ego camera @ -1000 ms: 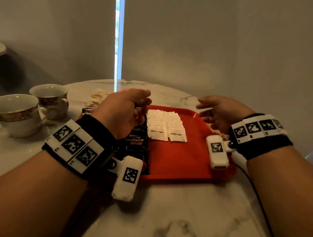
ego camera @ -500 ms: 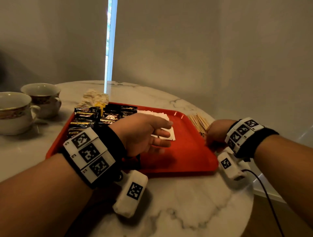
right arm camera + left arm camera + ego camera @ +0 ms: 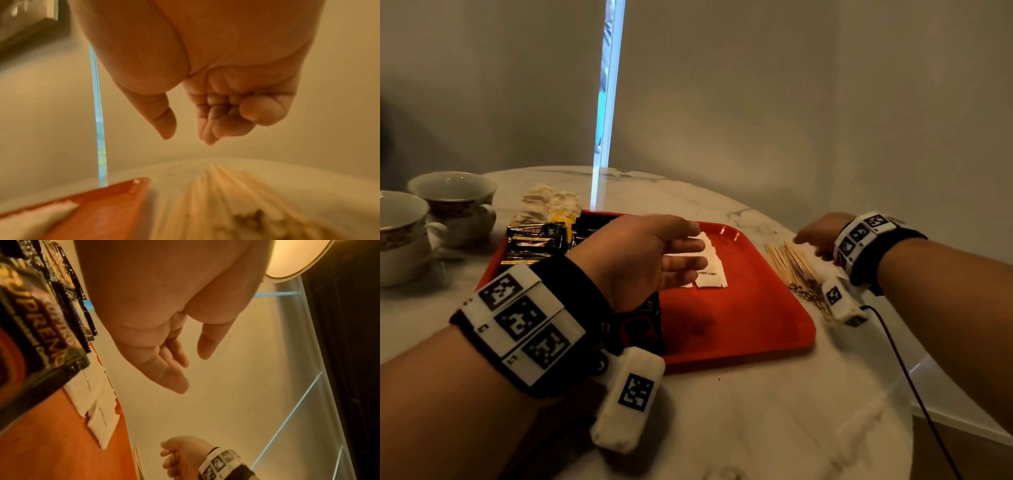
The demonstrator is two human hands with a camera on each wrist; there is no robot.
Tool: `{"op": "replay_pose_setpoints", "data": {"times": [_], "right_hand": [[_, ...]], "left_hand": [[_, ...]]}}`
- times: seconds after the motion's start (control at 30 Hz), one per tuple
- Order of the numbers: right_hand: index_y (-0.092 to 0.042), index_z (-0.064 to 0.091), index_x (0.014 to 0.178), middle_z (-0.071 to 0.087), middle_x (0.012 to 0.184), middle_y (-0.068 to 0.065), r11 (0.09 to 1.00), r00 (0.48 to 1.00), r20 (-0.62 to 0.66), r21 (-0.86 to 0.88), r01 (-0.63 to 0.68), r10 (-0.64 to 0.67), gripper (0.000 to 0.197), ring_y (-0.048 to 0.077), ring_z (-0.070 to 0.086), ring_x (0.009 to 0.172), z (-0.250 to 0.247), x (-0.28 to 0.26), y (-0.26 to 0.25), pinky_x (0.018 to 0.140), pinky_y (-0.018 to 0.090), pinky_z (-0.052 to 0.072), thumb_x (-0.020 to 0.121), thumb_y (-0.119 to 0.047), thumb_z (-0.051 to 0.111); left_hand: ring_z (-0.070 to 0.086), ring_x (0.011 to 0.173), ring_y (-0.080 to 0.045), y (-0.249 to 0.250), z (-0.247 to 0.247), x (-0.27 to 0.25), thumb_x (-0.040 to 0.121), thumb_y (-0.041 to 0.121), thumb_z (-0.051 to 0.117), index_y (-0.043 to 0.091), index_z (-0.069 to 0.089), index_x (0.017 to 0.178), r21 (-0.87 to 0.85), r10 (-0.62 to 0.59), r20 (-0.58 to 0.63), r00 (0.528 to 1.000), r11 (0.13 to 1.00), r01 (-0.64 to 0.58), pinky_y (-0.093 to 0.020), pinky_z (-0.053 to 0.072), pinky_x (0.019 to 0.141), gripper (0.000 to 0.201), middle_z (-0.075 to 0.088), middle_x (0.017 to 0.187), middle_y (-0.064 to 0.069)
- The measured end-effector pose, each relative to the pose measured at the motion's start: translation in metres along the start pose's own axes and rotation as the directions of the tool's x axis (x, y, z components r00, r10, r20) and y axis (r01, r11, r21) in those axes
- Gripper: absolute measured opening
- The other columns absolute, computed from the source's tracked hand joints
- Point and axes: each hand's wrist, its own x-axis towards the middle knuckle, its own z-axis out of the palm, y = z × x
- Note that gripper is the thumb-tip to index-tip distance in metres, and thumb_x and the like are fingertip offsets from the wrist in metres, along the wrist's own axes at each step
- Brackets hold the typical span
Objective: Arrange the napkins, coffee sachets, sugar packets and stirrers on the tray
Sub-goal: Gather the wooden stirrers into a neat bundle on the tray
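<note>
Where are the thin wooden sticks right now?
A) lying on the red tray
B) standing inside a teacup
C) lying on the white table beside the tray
C: the thin wooden stirrers lie on the white marble table, just outside the right rim of the red plastic tray.

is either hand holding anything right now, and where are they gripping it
Nothing is held. The left hand is open, fingers straight, over the brown sugar packets; the right hand is curled and empty above the wooden stirrers.
</note>
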Motion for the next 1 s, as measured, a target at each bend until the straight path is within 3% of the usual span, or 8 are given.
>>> {"op": "replay_pose_setpoints", "data": {"times": [0.13,0.27,0.4,0.53,0.7,0.83,0.93,1.0], "right_hand": [[-0.014,0.039,0.150,0.043,0.153,0.016,0.975,0.980,0.112,-0.169,-0.143,0.164,0.094,0.039,0.045,0.135,0.013,0.011,0.005,0.105,0.050,0.042,0.077,-0.062,0.075],[-0.011,0.027,0.154,0.041,0.152,0.020,0.963,0.943,0.221,-0.152,-0.221,0.251,0.106,0.040,0.051,0.124,0.027,0.018,-0.001,0.081,0.044,0.048,0.075,-0.058,0.078],[-0.015,0.029,0.154,0.054,0.142,0.022,0.961,0.910,0.328,-0.185,-0.204,0.256,0.136,0.042,0.057,0.122,0.038,0.036,-0.006,0.101,0.052,0.049,0.042,-0.061,0.089],[-0.010,0.022,0.156,0.044,0.151,0.022,0.970,0.884,0.402,-0.142,-0.198,0.239,0.119,0.042,0.046,0.135,0.044,0.033,-0.011,0.110,0.053,0.041,0.067,-0.061,0.081],[-0.013,0.027,0.154,0.047,0.149,0.021,0.967,0.899,0.378,-0.203,-0.152,0.220,0.147,0.043,0.049,0.130,0.041,0.045,-0.008,0.108,0.055,0.043,0.030,-0.063,0.088],[-0.012,0.044,0.144,0.067,0.122,0.016,0.931,0.948,0.256,-0.353,-0.092,0.190,0.129,0.036,0.065,0.108,0.034,0.033,-0.010,0.097,0.050,0.052,0.038,-0.081,0.074],[-0.005,0.051,0.128,0.073,0.098,0.018,0.949,0.926,0.302,-0.285,-0.137,0.225,0.097,0.034,0.065,0.100,0.033,0.027,-0.012,0.093,0.047,0.053,0.061,-0.071,0.075],[-0.004,0.050,0.127,0.073,0.100,0.017,0.945,0.914,0.329,-0.295,-0.141,0.239,0.101,0.033,0.064,0.103,0.035,0.027,-0.014,0.096,0.046,0.051,0.058,-0.074,0.075]], "left_hand": [[0.071,0.074,-0.022,0.001,-0.003,0.002,0.097,0.018,0.058,0.006,0.066,0.108,-0.030,0.015,-0.020,1.000,0.999,-0.016,-0.029,0.056,0.061,0.018,0.070,0.095,-0.011],[0.071,0.074,-0.022,0.002,-0.005,0.004,0.098,0.020,0.058,0.007,0.066,0.111,-0.019,0.015,-0.020,1.000,1.000,-0.015,-0.028,0.056,0.060,0.020,0.071,0.095,-0.010],[0.070,0.076,-0.022,0.003,-0.006,0.004,0.098,0.021,0.058,0.008,0.067,0.112,-0.026,0.016,-0.031,0.999,1.000,-0.017,-0.027,0.055,0.059,0.020,0.071,0.098,-0.010],[0.069,0.079,-0.021,0.005,-0.006,0.004,0.098,0.022,0.057,0.009,0.066,0.114,-0.020,0.015,-0.032,0.999,1.000,-0.016,-0.027,0.053,0.057,0.022,0.071,0.100,-0.010],[0.069,0.076,-0.021,0.006,-0.007,0.004,0.098,0.023,0.057,0.010,0.067,0.114,-0.013,0.013,-0.038,0.999,1.000,-0.014,-0.026,0.054,0.056,0.022,0.072,0.101,-0.010],[0.069,0.077,-0.021,0.007,-0.007,0.004,0.098,0.023,0.058,0.011,0.067,0.114,-0.013,0.014,-0.040,0.999,1.000,-0.015,-0.026,0.053,0.056,0.022,0.072,0.102,-0.010],[0.069,0.074,-0.020,0.007,-0.008,0.005,0.097,0.024,0.059,0.010,0.068,0.113,-0.020,0.018,-0.042,0.999,1.000,-0.019,-0.026,0.053,0.055,0.023,0.073,0.098,-0.009],[0.069,0.071,-0.019,0.007,-0.008,0.005,0.096,0.024,0.060,0.009,0.068,0.114,-0.023,0.020,-0.042,0.999,1.000,-0.021,-0.026,0.053,0.053,0.024,0.073,0.096,-0.009]]}}
